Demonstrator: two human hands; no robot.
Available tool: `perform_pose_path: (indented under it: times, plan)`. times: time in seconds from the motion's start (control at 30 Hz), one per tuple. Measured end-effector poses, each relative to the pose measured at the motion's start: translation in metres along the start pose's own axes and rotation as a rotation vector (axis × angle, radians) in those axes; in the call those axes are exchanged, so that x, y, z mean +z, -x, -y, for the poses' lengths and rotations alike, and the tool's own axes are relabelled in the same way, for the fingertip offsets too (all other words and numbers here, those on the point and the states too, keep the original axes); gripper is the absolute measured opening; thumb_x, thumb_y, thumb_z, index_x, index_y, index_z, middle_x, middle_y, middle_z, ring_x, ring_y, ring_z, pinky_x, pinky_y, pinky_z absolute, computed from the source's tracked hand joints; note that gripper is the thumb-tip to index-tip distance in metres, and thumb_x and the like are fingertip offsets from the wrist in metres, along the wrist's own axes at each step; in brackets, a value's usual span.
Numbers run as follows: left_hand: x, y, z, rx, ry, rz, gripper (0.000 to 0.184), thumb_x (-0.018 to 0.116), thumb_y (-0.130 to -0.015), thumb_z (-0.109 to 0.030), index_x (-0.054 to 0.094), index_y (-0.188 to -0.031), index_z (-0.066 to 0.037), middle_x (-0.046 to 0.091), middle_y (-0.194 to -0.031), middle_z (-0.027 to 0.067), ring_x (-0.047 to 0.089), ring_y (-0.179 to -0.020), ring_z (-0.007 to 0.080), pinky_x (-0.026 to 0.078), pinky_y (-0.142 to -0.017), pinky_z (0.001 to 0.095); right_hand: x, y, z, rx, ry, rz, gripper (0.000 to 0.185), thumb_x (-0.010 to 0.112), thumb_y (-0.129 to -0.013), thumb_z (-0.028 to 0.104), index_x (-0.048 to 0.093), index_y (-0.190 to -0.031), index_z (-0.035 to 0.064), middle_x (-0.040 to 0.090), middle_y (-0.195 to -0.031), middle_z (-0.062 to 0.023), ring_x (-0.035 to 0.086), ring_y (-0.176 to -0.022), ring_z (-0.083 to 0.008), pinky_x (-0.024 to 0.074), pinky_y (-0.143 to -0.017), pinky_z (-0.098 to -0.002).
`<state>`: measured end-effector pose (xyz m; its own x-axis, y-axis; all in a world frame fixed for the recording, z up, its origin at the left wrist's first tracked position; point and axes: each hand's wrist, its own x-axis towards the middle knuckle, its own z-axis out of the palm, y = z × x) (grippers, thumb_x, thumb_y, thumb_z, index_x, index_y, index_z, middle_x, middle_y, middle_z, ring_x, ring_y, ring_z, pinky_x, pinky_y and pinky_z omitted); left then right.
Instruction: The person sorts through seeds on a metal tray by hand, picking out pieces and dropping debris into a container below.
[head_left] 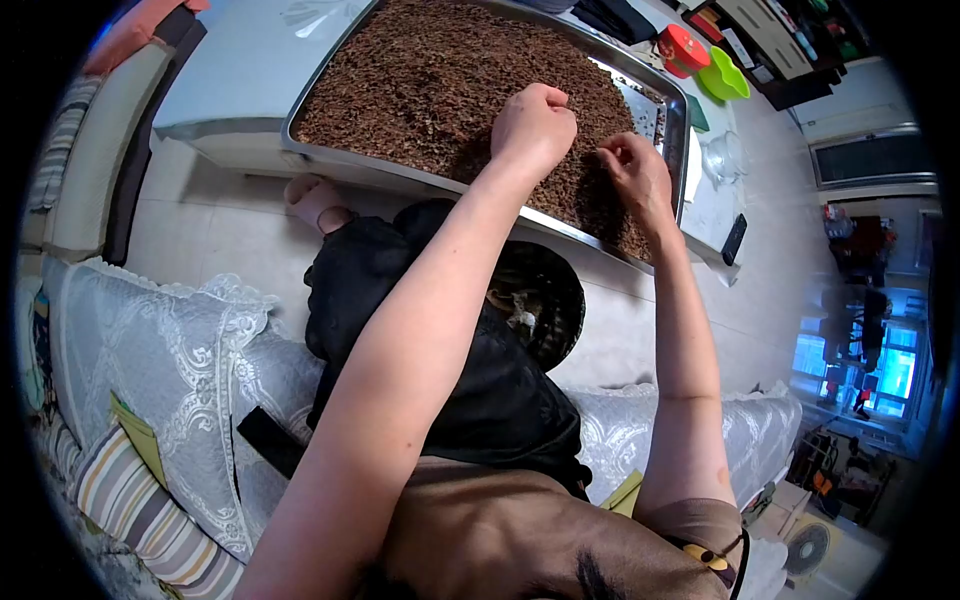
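Note:
A large metal tray (413, 172) holds a thick layer of small, brown, dried bits (420, 80). My left hand (535, 125) is over the middle of the layer, its fingers curled down and closed; whatever they hold is hidden. To its right, my right hand (640, 178) is close above the bits near the tray's right side. Its thumb and fingertips are pinched together, and anything between them is too small to name. At the tray's far right corner, bare metal (640, 105) shows with a few scattered bits.
The tray rests on a white table (225, 95). Beyond it are a red container (682, 50) and a green bowl (724, 75). A black remote (735, 238) lies at the table's right edge. Below the tray, a dark round bin (555, 310) stands near my legs. A lace-covered sofa (170, 340) is behind.

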<state>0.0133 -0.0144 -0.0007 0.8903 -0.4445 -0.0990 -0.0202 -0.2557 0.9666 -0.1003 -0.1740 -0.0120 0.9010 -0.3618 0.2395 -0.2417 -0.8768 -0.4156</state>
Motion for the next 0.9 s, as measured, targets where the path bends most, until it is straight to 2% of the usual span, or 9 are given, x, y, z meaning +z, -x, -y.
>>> perform_pose_path:
  times: [0.23, 0.3, 0.37, 0.4, 0.43, 0.5, 0.57, 0.73, 0.9]
  plan:
    - [-0.008, 0.004, 0.005, 0.010, 0.050, -0.036, 0.031, 0.066, -0.086, -0.015, 0.067, -0.114, 0.000, 0.071, -0.106, 0.0136, 0.067, -0.098, 0.0227, 0.051, -0.088, 0.0329, 0.024, 0.001, 0.018, -0.197, 0.246, -0.105, 0.016, 0.071, -0.085, 0.022, 0.068, -0.089, 0.0070, 0.063, -0.087, -0.0129, 0.060, -0.087, -0.0321, 0.0494, -0.075, -0.0437]
    - [-0.011, 0.003, 0.007, 0.016, 0.015, -0.047, 0.030, 0.065, -0.087, -0.014, 0.067, -0.114, 0.000, 0.071, -0.105, 0.0132, 0.067, -0.098, 0.0221, 0.052, -0.087, 0.0328, 0.020, -0.003, 0.016, -0.090, 0.174, -0.075, 0.015, 0.070, -0.085, 0.021, 0.071, -0.088, 0.0070, 0.065, -0.085, -0.0132, 0.062, -0.084, -0.0319, 0.0500, -0.075, -0.0420]
    - [-0.010, 0.001, 0.009, 0.033, 0.016, -0.053, 0.030, 0.064, -0.088, -0.014, 0.067, -0.114, 0.000, 0.071, -0.105, 0.0128, 0.067, -0.097, 0.0209, 0.052, -0.087, 0.0324, 0.016, -0.009, -0.002, 0.057, -0.087, 0.008, 0.019, 0.070, -0.087, 0.024, 0.072, -0.092, 0.0062, 0.066, -0.084, -0.0103, 0.063, -0.080, -0.0233, 0.0499, -0.072, -0.0346]
    - [-0.008, -0.001, 0.011, 0.018, 0.044, -0.026, 0.029, 0.062, -0.088, -0.016, 0.069, -0.113, -0.003, 0.071, -0.106, 0.0132, 0.068, -0.098, 0.0237, 0.052, -0.087, 0.0343, 0.008, -0.009, -0.001, 0.204, -0.311, 0.101, 0.024, 0.069, -0.090, 0.027, 0.072, -0.094, 0.0037, 0.067, -0.083, -0.0044, 0.061, -0.075, -0.0140, 0.0480, -0.071, -0.0277]
    - [-0.006, -0.003, 0.012, 0.002, 0.071, 0.003, 0.028, 0.060, -0.087, -0.018, 0.070, -0.111, -0.006, 0.071, -0.107, 0.0137, 0.068, -0.099, 0.0266, 0.052, -0.088, 0.0362, 0.010, -0.010, -0.004, 0.180, -0.518, 0.071, 0.026, 0.068, -0.093, 0.028, 0.071, -0.094, 0.0025, 0.064, -0.079, 0.0014, 0.054, -0.070, -0.0072, 0.0440, -0.065, -0.0239]
    - [0.004, -0.008, 0.020, 0.011, 0.140, 0.061, 0.028, 0.059, -0.087, -0.022, 0.072, -0.109, -0.009, 0.071, -0.106, 0.0138, 0.068, -0.099, 0.0291, 0.053, -0.088, 0.0382, -0.011, -0.006, 0.008, 0.368, -0.679, 0.123, 0.023, 0.067, -0.094, 0.027, 0.070, -0.095, 0.0038, 0.062, -0.078, 0.0032, 0.051, -0.065, -0.0058, 0.0405, -0.059, -0.0226]
    - [0.020, -0.014, 0.030, 0.060, 0.224, 0.118, 0.028, 0.062, -0.088, -0.026, 0.073, -0.108, -0.009, 0.072, -0.104, 0.0131, 0.069, -0.096, 0.0284, 0.053, -0.088, 0.0382, -0.014, -0.006, 0.010, 0.392, -0.823, 0.131, 0.022, 0.067, -0.094, 0.027, 0.069, -0.097, 0.0051, 0.060, -0.077, 0.0036, 0.049, -0.065, -0.0044, 0.0387, -0.057, -0.0217]
    - [0.019, 0.008, 0.009, -0.022, 0.548, 0.270, 0.020, 0.071, -0.088, -0.015, 0.072, -0.098, 0.003, 0.072, -0.087, 0.0114, 0.069, -0.073, 0.0131, 0.058, -0.058, 0.0238, -0.011, -0.006, 0.030, 0.400, -0.981, 0.134, 0.022, 0.066, -0.095, 0.028, 0.066, -0.101, 0.0065, 0.058, -0.079, 0.0044, 0.051, -0.069, -0.0040, 0.0404, -0.058, -0.0202]
    - [0.011, 0.002, 0.016, -0.083, 0.611, 0.305, 0.017, 0.069, -0.090, -0.014, 0.070, -0.095, 0.002, 0.071, -0.083, 0.0076, 0.068, -0.070, 0.0132, 0.057, -0.059, 0.0251, -0.002, -0.007, 0.035, 0.449, -1.042, 0.099, 0.022, 0.064, -0.096, 0.029, 0.065, -0.103, 0.0081, 0.062, -0.084, 0.0033, 0.055, -0.074, -0.0045, 0.0412, -0.060, -0.0190]
